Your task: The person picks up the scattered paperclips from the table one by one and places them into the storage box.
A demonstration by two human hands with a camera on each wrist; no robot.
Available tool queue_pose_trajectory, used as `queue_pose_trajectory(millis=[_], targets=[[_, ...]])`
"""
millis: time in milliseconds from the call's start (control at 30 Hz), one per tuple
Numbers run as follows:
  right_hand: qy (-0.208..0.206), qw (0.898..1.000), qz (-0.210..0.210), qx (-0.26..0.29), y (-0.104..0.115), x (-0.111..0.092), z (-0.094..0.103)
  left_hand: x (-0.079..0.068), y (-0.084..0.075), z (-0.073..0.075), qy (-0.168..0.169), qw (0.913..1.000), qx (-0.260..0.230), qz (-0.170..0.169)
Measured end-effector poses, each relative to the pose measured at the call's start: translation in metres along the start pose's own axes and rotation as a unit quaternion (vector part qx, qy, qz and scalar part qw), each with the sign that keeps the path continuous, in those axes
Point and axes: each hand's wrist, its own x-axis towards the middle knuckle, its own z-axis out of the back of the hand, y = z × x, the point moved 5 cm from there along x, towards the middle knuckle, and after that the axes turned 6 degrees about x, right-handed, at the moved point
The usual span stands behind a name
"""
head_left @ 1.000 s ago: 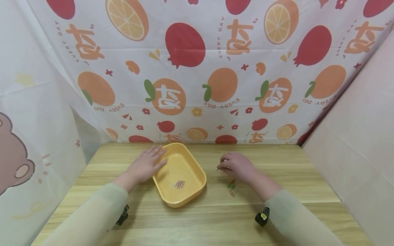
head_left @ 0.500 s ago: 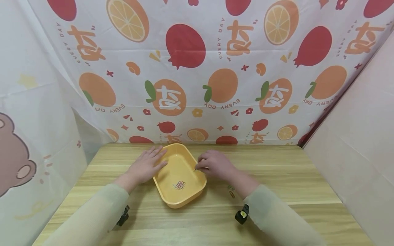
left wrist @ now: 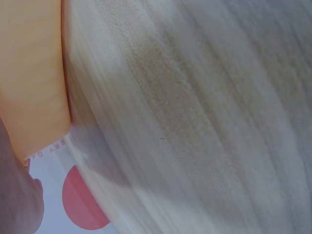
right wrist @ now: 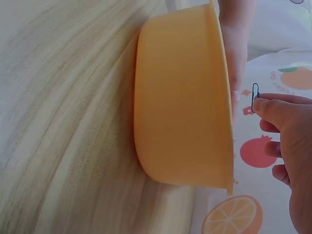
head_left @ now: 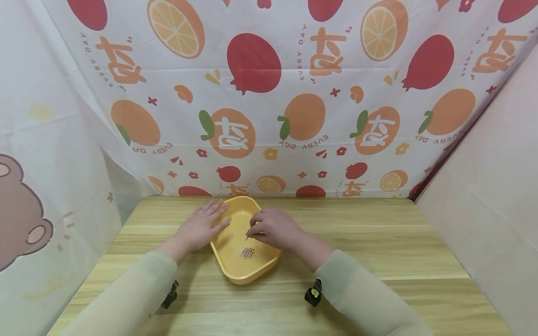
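Note:
A yellow plastic tray (head_left: 254, 276) stands on the wooden table. My left hand (head_left: 201, 228) lies over its left rim with the fingers spread straight. Above the inside of the tray, my right hand (head_left: 275, 228) pinches one dark paper clip (right wrist: 254, 98) between thumb and forefinger, and the other fingers curl loosely below. Several paper clips (head_left: 247, 253) lie in a small cluster on the tray floor, near its front end. In the left wrist view, only the tray's outer wall (left wrist: 34, 73) and part of the hand (left wrist: 19, 195) show.
The wooden table (head_left: 357, 280) ends at a fruit-print cloth (head_left: 260, 116) hanging behind it. Pale cloth walls (head_left: 496, 196) rise at both sides. Black wrist cameras (head_left: 313, 293) hang under the sleeves.
My right hand has moved left from the table to over the tray, carrying the paper clip. The loose clips on the table are now hidden behind my right arm. The left hand stays on the rim.

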Motion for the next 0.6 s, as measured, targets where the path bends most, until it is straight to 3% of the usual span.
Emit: queue_pose_trajectory(millis=[600], targets=[[0.074, 0.997, -0.022, -0.017, 0.004, 0.009, -0.022, 0.0, 0.001, -0.002, 0.004, 1.0, -0.003, 0.002]])
